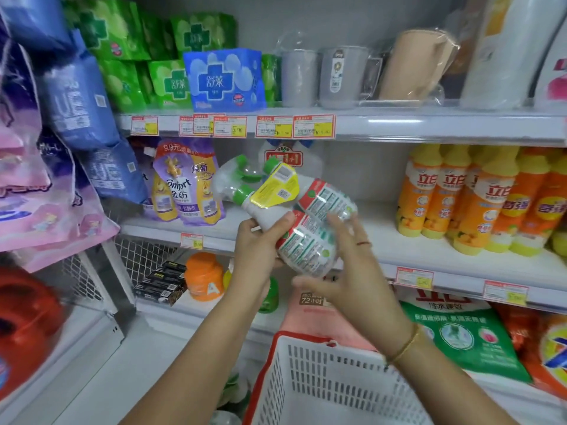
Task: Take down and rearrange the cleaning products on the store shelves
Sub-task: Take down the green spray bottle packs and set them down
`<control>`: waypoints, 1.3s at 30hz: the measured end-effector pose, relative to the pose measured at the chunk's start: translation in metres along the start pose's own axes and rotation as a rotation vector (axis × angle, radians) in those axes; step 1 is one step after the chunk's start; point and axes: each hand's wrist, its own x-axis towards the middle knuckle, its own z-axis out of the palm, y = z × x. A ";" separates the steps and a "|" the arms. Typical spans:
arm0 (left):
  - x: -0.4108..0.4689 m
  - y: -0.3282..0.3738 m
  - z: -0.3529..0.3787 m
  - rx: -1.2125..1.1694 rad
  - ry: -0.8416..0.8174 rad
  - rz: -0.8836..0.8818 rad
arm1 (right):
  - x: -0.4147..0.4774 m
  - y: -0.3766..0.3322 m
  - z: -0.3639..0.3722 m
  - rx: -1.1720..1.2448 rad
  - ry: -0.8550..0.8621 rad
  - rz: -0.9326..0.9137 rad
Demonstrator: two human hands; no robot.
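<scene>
The spray bottles [306, 234] are cloudy white with green caps. Their labels are red, green and white, and their tag [274, 187] is yellow. The soap bottles [487, 197] are orange with yellow tops. The basket [322, 372] is white with rows of little slots and a red rim. The green packs [113, 29] and the blue pack [225, 78] have white crosses.

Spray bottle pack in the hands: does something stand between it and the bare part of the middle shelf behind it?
Nothing visible does. The spray bottle pack, gripped by the left hand, hangs before the bare stretch of the middle shelf; only a white bottle stands at the back there.
</scene>
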 end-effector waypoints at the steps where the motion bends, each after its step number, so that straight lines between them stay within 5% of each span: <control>1: -0.001 -0.003 0.003 -0.009 0.012 0.004 | -0.003 0.000 0.011 -0.141 -0.003 -0.027; 6: -0.007 -0.004 0.007 0.178 -0.024 0.081 | 0.000 0.009 0.022 -0.327 0.217 -0.052; 12: 0.001 -0.003 -0.007 0.431 -0.293 0.060 | 0.003 0.039 -0.013 0.386 -0.027 0.257; 17: 0.020 0.006 -0.023 0.534 -0.189 -0.064 | -0.013 0.057 -0.021 0.843 -0.269 0.460; 24: 0.023 0.018 -0.029 0.202 -0.384 -0.319 | -0.004 0.044 -0.028 1.270 -0.308 0.595; 33: 0.026 0.016 -0.038 -0.075 -0.477 -0.391 | 0.011 0.013 -0.046 1.113 -0.332 0.632; 39: 0.032 0.007 -0.025 0.004 -0.365 -0.269 | 0.023 0.043 -0.054 0.961 -0.490 0.615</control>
